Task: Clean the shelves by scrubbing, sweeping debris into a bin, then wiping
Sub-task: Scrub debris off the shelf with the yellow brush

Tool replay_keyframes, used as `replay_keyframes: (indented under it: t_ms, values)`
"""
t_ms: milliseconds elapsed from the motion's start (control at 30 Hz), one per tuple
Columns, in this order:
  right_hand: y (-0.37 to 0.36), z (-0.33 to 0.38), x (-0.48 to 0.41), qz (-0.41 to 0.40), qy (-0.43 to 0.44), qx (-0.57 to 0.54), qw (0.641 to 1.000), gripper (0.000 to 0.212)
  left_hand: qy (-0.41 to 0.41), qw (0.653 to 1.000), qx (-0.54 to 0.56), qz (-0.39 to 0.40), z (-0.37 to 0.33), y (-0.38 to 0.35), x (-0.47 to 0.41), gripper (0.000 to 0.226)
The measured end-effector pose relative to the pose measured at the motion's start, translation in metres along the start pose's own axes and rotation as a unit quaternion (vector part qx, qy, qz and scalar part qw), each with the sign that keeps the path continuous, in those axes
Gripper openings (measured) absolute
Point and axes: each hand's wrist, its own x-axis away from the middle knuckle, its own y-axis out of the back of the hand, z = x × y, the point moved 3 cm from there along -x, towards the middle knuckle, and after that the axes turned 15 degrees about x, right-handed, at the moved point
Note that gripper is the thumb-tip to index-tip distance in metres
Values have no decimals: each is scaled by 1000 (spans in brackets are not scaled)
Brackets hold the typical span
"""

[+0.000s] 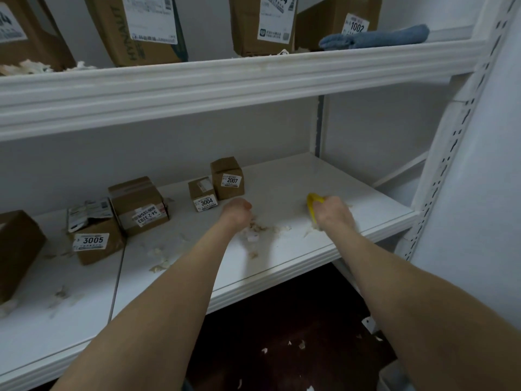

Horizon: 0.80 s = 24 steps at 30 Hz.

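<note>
Right hand [332,213] — curled round yellow scrubber [311,206]

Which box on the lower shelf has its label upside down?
The box reading 54-2-3203, between 3005 and 3004; theirs read upright.

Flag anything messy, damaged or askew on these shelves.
Pale paper-like scraps litter the lower shelf between the left hand and right hand, which grips a yellow scrubber; more lie on the floor. Box 3005 carries a crumpled mailer on top.

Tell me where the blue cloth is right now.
In the head view, the blue cloth lies at the right end of the upper shelf, beside the box labelled 1002.
</note>
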Motion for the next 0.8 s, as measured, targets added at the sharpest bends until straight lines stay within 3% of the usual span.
replay_keyframes:
  t_ms: [300, 433, 567, 800]
  values:
    - [-39, 80, 23, 118, 218, -31, 968, 36, 4, 999, -18, -26, 3, 6, -9, 35]
    - [-26, 82, -4, 44, 168, -22, 984, 31, 14, 999, 17, -44, 13, 18, -18, 38]
    - [-26, 82, -22, 40, 133, 35, 990, 37, 19, 999, 28, -39, 21, 25, -24, 36]
    - [-39, 111, 4, 91, 251, 74, 961, 27, 31, 998, 23, -42, 28, 25, -23, 36]
